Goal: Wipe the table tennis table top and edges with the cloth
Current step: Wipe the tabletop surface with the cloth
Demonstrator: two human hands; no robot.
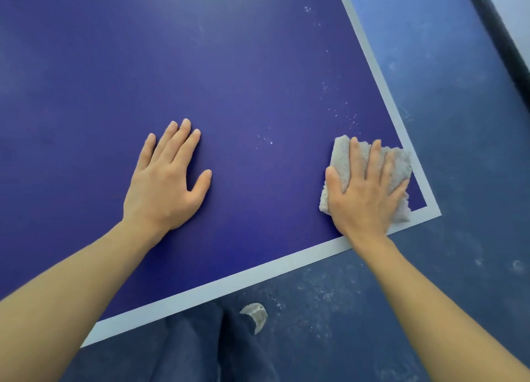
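1. Head view: my left hand [166, 178] lies flat on the blue table [229, 66], fingers straight, holding nothing, well in from the near edge.
2. My right hand [364, 198] presses the cloth [341, 149] with straight, spread fingers, not curled round it.
3. The cloth sits at the near right corner, touching the white line [229, 284] along the right edge.
4. White specks [338, 115] dot the top beyond the cloth.
5. Below the near edge I see floor [459, 181], trousers [195, 347] and a shoe [255, 314].

The table top [243, 66] fills the upper left and centre of the frame. The left hand [166, 181] lies flat at centre-left. The right hand [367, 192] presses the cloth [341, 152] near the table's corner (centre right). Floor [459, 181] occupies the right and bottom, with a shoe [256, 314] at bottom centre.
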